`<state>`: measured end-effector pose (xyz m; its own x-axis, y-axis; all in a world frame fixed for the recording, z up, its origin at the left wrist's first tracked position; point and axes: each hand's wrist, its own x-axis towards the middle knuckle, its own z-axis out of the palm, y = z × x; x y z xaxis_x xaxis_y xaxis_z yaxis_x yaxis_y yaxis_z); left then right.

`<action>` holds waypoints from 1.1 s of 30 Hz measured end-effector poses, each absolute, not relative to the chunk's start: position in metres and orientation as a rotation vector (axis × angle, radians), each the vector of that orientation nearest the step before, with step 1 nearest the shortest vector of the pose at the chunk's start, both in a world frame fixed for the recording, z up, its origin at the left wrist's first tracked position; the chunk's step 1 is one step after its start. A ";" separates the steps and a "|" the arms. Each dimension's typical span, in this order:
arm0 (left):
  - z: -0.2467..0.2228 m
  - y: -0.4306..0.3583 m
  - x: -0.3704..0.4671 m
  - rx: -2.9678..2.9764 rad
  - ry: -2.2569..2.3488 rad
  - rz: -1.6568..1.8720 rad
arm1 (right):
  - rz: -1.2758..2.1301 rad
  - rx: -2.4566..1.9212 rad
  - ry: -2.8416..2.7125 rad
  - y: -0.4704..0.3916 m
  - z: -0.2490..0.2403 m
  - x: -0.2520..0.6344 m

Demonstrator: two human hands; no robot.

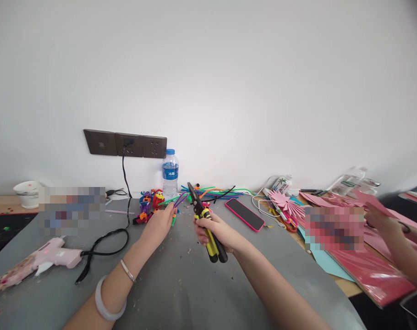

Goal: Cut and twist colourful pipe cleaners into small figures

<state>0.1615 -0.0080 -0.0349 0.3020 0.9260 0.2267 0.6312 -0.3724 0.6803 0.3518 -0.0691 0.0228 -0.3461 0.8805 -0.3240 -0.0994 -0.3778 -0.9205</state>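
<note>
My right hand (219,230) is wrapped round the handles of a pair of pliers (196,200) with yellow and black grips, jaws pointing up and away. To its left, my left hand (164,221) pinches a purple pipe cleaner (181,198) that sticks out near the plier jaws; whether the two touch I cannot tell. Just behind my left hand stand small pipe-cleaner figures, one blue and purple (145,201) and one red and yellow (157,199). Loose pipe cleaners (225,194) in green, blue, orange and black lie along the wall behind the pliers.
A water bottle (170,173) stands by the wall. A phone (244,214) lies right of my right hand. At left rests a pink glue gun (52,256) with a black cord (103,253). A co-worker's hand (383,224) holds pink paper at far right.
</note>
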 end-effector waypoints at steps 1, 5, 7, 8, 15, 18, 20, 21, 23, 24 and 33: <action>-0.035 -0.008 0.162 2.090 1.357 0.861 | 1.717 -1.182 -1.145 -0.071 0.026 0.357; -0.037 -0.009 0.166 1.780 1.094 1.000 | 1.271 -1.563 -1.491 -0.079 0.037 0.390; -0.039 -0.009 0.168 1.506 0.900 0.984 | 0.933 -1.903 -1.638 -0.083 0.033 0.410; -0.039 -0.009 0.169 1.397 0.826 0.955 | 0.787 -2.066 -1.681 -0.084 0.029 0.419; -0.030 -0.014 0.171 1.034 0.675 0.892 | 0.208 -2.518 -1.749 -0.083 -0.021 0.435; -0.024 -0.016 0.170 0.918 0.609 0.884 | 0.064 -2.211 -1.757 -0.074 -0.025 0.422; -0.022 -0.017 0.170 0.887 0.602 0.871 | 0.237 -1.868 -1.755 -0.063 -0.020 0.405; -0.023 -0.017 0.171 0.880 0.607 0.859 | 0.448 -1.714 -1.744 -0.056 -0.016 0.394; -0.024 -0.017 0.171 0.874 0.625 0.829 | 0.755 -1.463 -1.696 -0.041 -0.009 0.368; -0.024 -0.017 0.172 0.875 0.634 0.814 | 0.841 -1.349 -1.703 -0.033 -0.007 0.354; -0.025 -0.014 0.170 1.080 0.785 0.796 | 1.302 -0.956 -1.257 0.019 -0.041 0.322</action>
